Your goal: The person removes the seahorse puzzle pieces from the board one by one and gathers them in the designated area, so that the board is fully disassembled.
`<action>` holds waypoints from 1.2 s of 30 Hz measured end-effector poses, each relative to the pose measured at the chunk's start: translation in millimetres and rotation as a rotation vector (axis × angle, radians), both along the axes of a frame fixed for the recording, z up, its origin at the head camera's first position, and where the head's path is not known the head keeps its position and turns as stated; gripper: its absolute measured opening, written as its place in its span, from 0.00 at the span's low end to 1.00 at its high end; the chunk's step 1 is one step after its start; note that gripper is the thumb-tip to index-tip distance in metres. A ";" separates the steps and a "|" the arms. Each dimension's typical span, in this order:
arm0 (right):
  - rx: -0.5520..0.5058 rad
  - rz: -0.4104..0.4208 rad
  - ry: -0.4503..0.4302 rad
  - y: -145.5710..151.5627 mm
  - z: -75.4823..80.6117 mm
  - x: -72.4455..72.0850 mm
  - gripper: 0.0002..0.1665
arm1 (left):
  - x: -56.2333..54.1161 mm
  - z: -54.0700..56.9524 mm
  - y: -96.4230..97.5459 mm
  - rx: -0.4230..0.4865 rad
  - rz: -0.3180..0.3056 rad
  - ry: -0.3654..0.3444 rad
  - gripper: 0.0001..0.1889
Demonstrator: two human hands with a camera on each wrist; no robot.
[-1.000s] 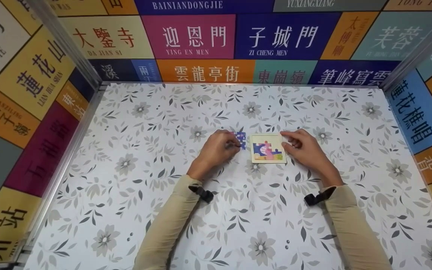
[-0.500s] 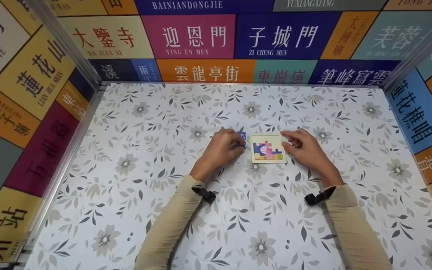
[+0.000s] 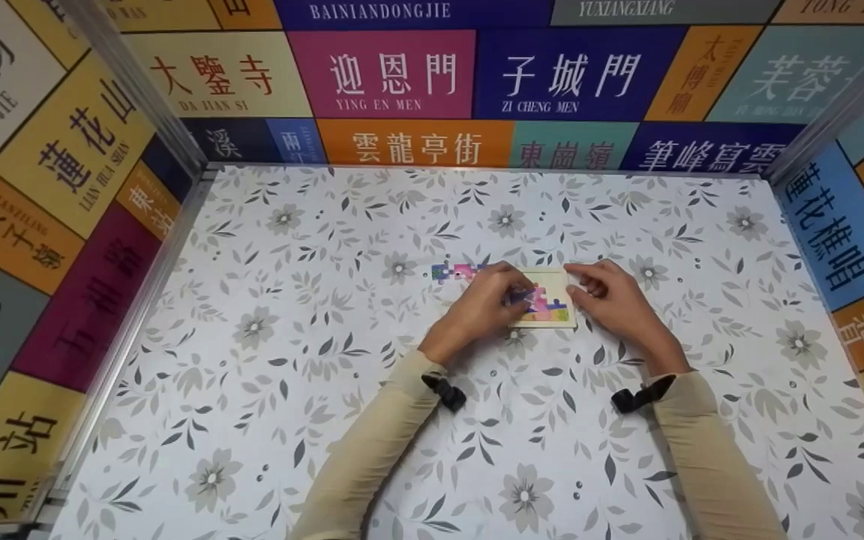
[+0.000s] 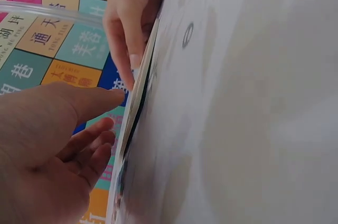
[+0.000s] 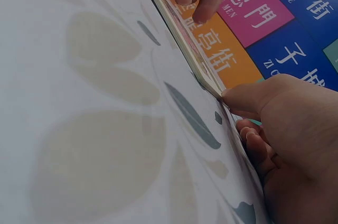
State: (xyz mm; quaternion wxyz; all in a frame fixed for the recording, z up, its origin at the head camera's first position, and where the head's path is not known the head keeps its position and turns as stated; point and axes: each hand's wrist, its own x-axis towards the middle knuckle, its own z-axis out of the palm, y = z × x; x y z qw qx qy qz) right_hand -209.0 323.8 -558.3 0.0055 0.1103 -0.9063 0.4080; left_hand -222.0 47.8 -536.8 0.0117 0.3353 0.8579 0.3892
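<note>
Two hands at work, centre of frame. Left hand point(image 3: 486, 301) arches over the left side of a puzzle tray point(image 3: 550, 276); thumb and fingers apart, nothing visible between them. Right hand point(image 3: 613, 297) pinches the tray's upper-right corner, thumb and forefinger, other fingers tucked; presumably a brace against sliding. Tray lies flat, just right of centre. Joined pieces point(image 3: 542, 298) fill its lower part; bare board shows along the top. Loose pieces point(image 3: 463, 271) sit just left of the tray, partly behind the left hand: handy for that side, I judge. Farther out: dark bands point(image 3: 447, 393) at both wrists, tan sleeves point(image 3: 379, 442), floral cloth point(image 3: 526, 450) beneath everything, lettered panels point(image 3: 379, 75) across the top of the frame.
</note>
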 end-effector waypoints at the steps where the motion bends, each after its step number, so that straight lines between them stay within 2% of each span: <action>1: 0.000 -0.001 0.000 0.1 -0.1 -0.1 0.25 | -0.4 -0.6 3.3 0.002 -0.001 0.000 0.12; 8: 0.003 -0.001 0.003 0.3 -0.4 -0.1 0.25 | -1.5 -4.4 17.7 -0.046 0.056 -0.052 0.13; 12: 0.001 -0.003 -0.005 0.7 -0.1 0.0 0.25 | 1.3 -2.5 20.2 -0.075 0.073 -0.076 0.12; 24: -0.011 0.000 0.018 0.7 -1.0 0.0 0.24 | 3.6 -3.3 22.6 -0.063 0.048 -0.059 0.12; 32: -0.012 0.003 0.011 0.2 -1.0 -0.4 0.24 | 3.0 -4.4 22.3 -0.046 0.051 -0.086 0.19; 34: -0.011 0.001 0.005 0.4 -0.9 -0.3 0.25 | -5.2 -21.1 26.0 -0.050 0.059 -0.062 0.21; 36: -0.008 0.001 0.003 0.3 -0.5 -0.1 0.25 | -5.2 -21.5 25.9 -0.045 0.060 -0.063 0.21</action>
